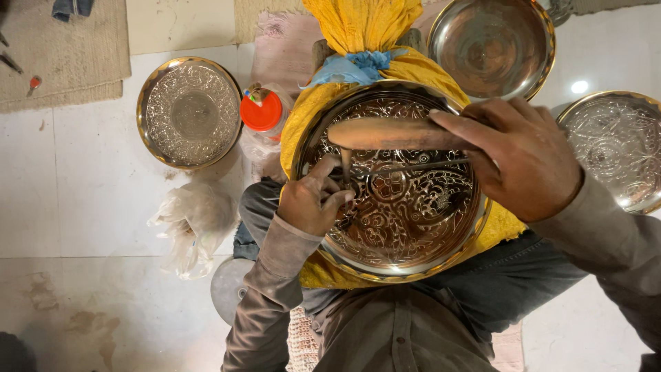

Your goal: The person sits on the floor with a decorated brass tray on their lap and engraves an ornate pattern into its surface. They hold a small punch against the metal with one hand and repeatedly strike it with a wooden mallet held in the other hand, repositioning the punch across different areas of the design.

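Note:
A round engraved brass plate (413, 234) rests on a yellow cloth-wrapped cushion (365, 27) across my lap. My left hand (313, 200) presses on the plate's left part and grips a thin metal chisel (345, 165) held upright against the engraving. My right hand (516, 155) is raised over the plate's upper right and grips a wooden-handled mallet (385, 133), which lies level above the chisel's top. The floral pattern fills most of the plate.
An engraved plate (189, 111) lies on the tiled floor at left, another (620, 148) at right, and a plain plate (492, 45) at the top. A red-lidded plastic jar (261, 114), a crumpled plastic bag (196, 220) and a woven mat (62, 48) lie to the left.

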`<move>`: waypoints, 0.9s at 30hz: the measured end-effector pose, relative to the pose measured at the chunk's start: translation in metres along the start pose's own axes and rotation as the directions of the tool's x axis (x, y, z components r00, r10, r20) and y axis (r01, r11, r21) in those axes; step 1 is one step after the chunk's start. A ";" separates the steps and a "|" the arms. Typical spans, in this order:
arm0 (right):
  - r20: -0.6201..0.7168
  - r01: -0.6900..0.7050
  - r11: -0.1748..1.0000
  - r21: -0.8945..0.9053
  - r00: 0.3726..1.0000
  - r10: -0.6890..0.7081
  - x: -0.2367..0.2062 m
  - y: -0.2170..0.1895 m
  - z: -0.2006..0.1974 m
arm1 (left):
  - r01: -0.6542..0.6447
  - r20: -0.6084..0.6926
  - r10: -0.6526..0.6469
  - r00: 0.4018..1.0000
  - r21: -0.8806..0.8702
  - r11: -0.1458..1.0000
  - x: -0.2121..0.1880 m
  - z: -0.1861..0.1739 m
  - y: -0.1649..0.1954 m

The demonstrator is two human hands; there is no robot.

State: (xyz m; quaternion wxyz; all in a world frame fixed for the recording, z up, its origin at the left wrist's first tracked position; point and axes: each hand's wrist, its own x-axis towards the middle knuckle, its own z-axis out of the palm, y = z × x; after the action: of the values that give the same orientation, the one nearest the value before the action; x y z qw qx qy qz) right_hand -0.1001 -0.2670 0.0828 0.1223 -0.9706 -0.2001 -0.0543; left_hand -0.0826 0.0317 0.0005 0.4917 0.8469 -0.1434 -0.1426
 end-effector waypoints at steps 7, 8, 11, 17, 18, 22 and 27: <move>-0.032 -0.037 0.998 0.056 0.999 0.039 -0.002 0.002 0.001 | 0.001 -0.006 -0.002 1.000 -0.053 0.999 0.001 -0.003 0.003; -0.033 -0.090 0.980 0.176 0.995 0.097 -0.003 0.002 0.001 | -0.048 -0.029 0.047 0.998 -0.035 0.998 0.001 -0.003 0.002; -0.006 -0.076 0.969 0.236 0.997 0.079 -0.004 0.006 0.002 | -0.066 -0.048 0.065 0.997 -0.021 0.998 -0.001 -0.001 0.001; 0.043 -0.187 0.941 0.283 0.982 0.182 -0.003 0.000 0.010 | -0.003 -0.016 0.002 1.000 -0.036 0.999 0.001 0.000 -0.003; 0.089 -0.273 0.888 0.371 0.962 0.258 -0.002 -0.001 0.009 | 0.022 0.001 -0.022 1.000 -0.042 0.999 0.002 0.000 -0.003; -0.108 0.016 0.991 0.134 0.994 -0.001 -0.002 -0.003 0.006 | -0.034 -0.013 0.034 0.999 0.016 0.999 0.004 -0.001 -0.004; -0.024 0.011 1.000 -0.021 1.000 -0.012 -0.005 -0.002 0.008 | -0.019 0.026 0.019 0.999 0.013 1.000 0.002 -0.002 -0.005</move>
State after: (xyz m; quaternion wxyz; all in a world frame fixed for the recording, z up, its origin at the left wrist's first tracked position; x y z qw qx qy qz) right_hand -0.1047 -0.2653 0.0749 0.1142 -0.9699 -0.2037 -0.0689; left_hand -0.0798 0.0351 -0.0028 0.4856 0.8468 -0.1586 -0.1481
